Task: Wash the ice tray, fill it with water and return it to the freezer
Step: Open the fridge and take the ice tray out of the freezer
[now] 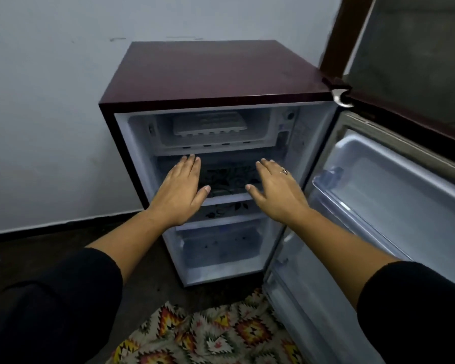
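My sleeves are plain black: the left sleeve (63, 298) and right sleeve (415, 311) both end partway down the forearm. A thin ring (283, 171) with a small raised top circles one finger of my right grip (276, 191); my left grip (180, 190), left of the ring, is bare.

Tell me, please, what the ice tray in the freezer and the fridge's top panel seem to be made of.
The ice tray looks like pale, matte moulded plastic, judging by its row of cells, though blurred. The fridge's top panel is probably maroon painted metal, semi-gloss: a soft sheen shows.
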### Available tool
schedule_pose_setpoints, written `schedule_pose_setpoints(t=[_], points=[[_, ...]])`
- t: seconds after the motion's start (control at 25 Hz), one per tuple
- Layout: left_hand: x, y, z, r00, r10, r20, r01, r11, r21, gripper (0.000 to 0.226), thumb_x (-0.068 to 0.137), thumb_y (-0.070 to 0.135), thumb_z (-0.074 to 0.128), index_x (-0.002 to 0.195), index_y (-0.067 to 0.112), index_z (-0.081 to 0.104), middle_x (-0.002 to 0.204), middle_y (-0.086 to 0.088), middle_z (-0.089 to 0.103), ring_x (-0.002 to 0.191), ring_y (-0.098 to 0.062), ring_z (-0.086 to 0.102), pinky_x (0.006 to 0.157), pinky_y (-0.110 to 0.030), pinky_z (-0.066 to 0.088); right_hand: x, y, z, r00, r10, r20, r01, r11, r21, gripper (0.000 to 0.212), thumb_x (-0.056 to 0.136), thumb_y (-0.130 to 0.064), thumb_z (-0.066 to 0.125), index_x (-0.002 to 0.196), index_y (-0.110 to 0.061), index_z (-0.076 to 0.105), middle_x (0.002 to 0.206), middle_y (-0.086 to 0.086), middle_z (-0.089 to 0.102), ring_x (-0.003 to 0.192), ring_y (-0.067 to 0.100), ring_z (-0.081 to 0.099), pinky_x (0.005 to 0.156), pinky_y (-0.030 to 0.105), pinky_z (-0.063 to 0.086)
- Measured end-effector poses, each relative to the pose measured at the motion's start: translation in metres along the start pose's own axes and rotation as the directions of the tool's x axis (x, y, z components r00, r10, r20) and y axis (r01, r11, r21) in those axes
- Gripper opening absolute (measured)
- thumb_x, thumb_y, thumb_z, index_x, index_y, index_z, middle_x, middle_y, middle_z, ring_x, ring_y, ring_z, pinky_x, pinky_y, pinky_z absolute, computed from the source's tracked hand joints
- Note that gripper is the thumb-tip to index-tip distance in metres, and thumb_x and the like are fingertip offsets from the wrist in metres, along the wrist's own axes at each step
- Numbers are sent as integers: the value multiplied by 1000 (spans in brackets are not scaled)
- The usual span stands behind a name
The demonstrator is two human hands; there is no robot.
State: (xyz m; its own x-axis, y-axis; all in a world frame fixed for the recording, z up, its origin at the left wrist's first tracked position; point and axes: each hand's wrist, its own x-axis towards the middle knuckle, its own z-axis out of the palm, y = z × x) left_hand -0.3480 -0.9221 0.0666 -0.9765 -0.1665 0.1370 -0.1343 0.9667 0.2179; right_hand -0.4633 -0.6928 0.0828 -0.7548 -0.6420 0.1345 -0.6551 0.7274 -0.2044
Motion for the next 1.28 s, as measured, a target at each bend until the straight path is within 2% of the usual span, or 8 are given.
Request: schedule_pose_setpoints(t=[0.28,0.48,0.64,0.84,0.96,1.08,1.2,1.28], points=[[91,-56,42,988,-135,-69,137,990,33,82,104,54,33,162,-1,17,169,-23,19,157,-37,17,129,-46,17,124,25,52,995,-96,-33,97,995,23,69,106,-48,46,156,-2,36,162,20,37,149,35,33,121,45,30],[136,-83,55,976,-159,-149,168,984,53,90,99,62,22,164,-1,12,171,-22,13,158,-38,13,129,-48,15,181,32,75,983,-109,-147,111,994,9,72,107,-51,41,159,-3,30,166,21,28,152,38,26,125,46,23],[159,-95,58,960,-229,-164,233,972,4,87,103,60,25,164,1,7,172,-20,7,160,-35,8,130,-47,11,215,43,78,997,-17,-75,24,995,94,79,106,-59,35,165,-9,15,171,16,17,157,33,16,128,45,15],[173,-98,49,948,-282,-150,263,956,-131,77,110,51,33,165,3,9,172,-18,13,159,-31,14,130,-39,14,232,43,84,999,34,-31,-25,970,242,79,106,-61,34,161,-6,23,162,14,37,146,33,38,123,38,25],[173,-91,43,928,-346,-141,294,908,-298,71,111,48,33,166,8,12,172,-13,17,158,-28,20,125,-31,16,230,39,84,990,86,-109,-56,966,253,62,108,-53,36,143,-3,49,141,18,58,128,36,52,110,38,38],[171,-82,35,895,-431,-117,334,820,-465,67,112,47,31,166,13,15,173,-7,18,158,-23,20,123,-27,14,226,31,78,962,168,-214,-125,972,198,49,108,-47,39,125,-5,59,118,18,67,114,38,57,100,42,44],[168,-73,28,850,-518,-95,339,677,-654,57,112,42,33,162,14,32,166,-11,36,151,-26,35,122,-32,25,223,27,72,936,312,-163,-189,836,515,37,108,-38,46,84,-11,57,80,7,60,73,21,57,64,31,43],[164,-69,25,803,-587,-105,318,570,-758,36,111,37,35,134,27,61,131,-3,63,120,-20,57,105,-32,41,223,28,63,904,416,-98,-246,695,676,45,106,-32,51,66,-17,40,64,0,46,57,12,45,51,28,33]])
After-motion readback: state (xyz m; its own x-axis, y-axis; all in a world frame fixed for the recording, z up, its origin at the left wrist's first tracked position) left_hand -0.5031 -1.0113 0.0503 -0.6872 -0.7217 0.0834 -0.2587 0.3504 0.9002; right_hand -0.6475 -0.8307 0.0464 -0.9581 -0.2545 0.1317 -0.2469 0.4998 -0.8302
